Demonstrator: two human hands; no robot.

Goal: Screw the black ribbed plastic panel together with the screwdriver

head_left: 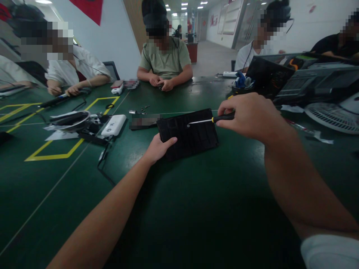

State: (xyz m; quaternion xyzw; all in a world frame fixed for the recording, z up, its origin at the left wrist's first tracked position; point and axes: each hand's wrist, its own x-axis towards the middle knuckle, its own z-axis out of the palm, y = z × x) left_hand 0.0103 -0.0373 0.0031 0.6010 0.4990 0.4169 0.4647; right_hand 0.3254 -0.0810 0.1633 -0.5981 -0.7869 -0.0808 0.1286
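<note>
My left hand (160, 148) grips the left edge of a flat black rectangular panel (196, 136), thumb on its face and fingers hidden behind. The panel is tilted up toward me above the green table. In my right hand (249, 117) is a screwdriver (223, 116) with a black and yellow handle, held between thumb and fingers. Its thin metal shaft points left across the panel, the tip close to a small round silvery spot (188, 126). Whether the tip touches the panel I cannot tell. Behind the panel's left side lies a dark flat object (143, 122), partly blurred out.
A white box-shaped device (114, 125) with a cable and a pile of parts (75, 121) lie on the left. Small metal pieces (143, 109) are beyond the panel. To the right stand a white fan (336, 116) and dark computer casings (311, 80). Several people sit around the table (196, 209).
</note>
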